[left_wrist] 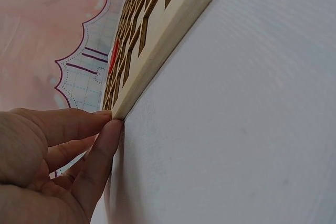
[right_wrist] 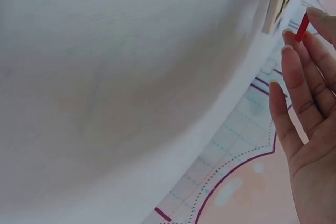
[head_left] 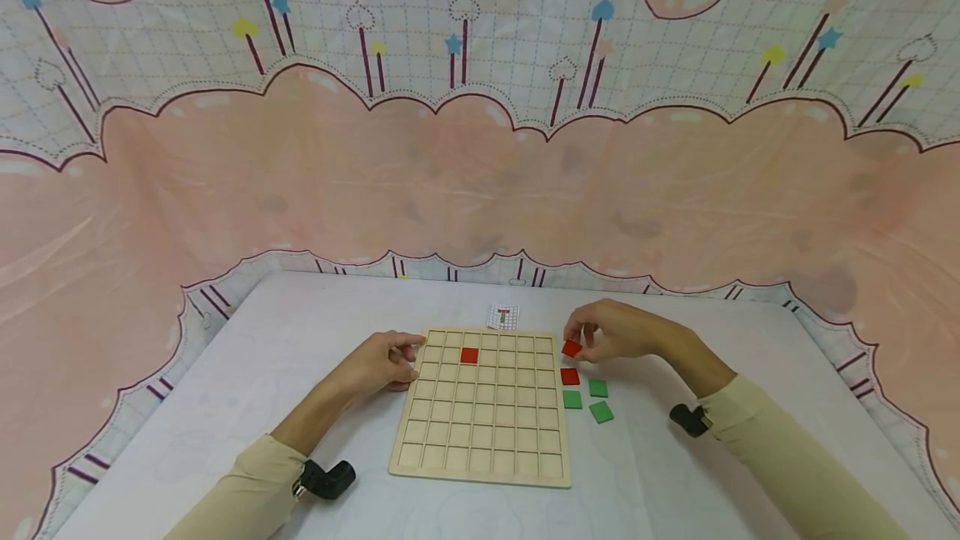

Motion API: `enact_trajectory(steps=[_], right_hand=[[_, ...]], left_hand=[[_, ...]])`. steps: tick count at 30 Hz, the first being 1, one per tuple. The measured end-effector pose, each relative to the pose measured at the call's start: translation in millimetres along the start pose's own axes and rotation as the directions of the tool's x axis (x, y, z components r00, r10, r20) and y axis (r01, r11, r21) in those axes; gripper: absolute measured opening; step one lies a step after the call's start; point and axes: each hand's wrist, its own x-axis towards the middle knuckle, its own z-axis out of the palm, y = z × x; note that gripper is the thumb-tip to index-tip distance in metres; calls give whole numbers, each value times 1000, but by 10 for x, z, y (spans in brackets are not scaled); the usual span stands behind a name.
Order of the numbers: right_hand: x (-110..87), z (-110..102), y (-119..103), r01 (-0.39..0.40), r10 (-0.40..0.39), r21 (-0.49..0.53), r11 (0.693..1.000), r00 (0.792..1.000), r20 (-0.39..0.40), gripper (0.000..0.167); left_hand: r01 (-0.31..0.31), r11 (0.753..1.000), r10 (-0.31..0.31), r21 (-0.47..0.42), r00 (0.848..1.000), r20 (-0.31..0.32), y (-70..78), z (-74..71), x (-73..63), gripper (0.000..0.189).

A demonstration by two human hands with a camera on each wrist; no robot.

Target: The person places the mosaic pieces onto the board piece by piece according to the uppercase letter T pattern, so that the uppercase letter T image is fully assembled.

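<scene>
Left hand: the person's left hand [head_left: 375, 365] is at the far part of the board's left side, its thumb and forefinger set apart along the edge and touching it, the other fingers loosely bent beneath.
Right hand: the right hand [head_left: 618, 329] pinches a red tile [head_left: 572, 348] narrowly between thumb and fingertips, with the remaining fingers spread out in the right wrist view.
Held tile: it is tilted, just right of the board's far right part.
Board: the wooden grid board [head_left: 502, 416] lies flat, between the two hands and reaching nearer than both, divided into square cells, seven across and seven deep.
Placed tile: one red square [head_left: 469, 355] sits in a cell of the second row from the far edge, third column from the left.
Loose tiles: another red piece [head_left: 570, 377] lies just beside the board's right edge; a green tile [head_left: 572, 399] is just nearer, with a second green tile [head_left: 597, 388] to its right and a third green tile [head_left: 602, 412] nearer still, turned at an angle.
Card: a small printed card [head_left: 503, 317], with a red and green pattern on a grid, lies just beyond the board's far edge.
Table: a white tabletop [head_left: 637, 473] bears everything.
Backdrop: a pink and white cloth [head_left: 450, 182] hangs at the far side.
Sleeves: both are beige.
</scene>
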Motion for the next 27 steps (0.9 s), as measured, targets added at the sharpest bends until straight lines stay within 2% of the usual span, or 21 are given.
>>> enact_trajectory(steps=[13, 22, 27], right_hand=[[91, -17, -99, 34, -34, -13, 999, 999, -6, 21], [143, -12, -142, 93, -94, -26, 995, 996, -9, 20], [175, -6, -168, 99, -99, -16, 995, 995, -5, 22]], left_hand=[[9, 1000, -9, 12, 1000, -8, 7, 4, -2, 60], [-19, 1000, 19, -4, 1000, 14, -7, -9, 10, 61], [-18, 1000, 19, -9, 1000, 19, -13, -10, 14, 61]])
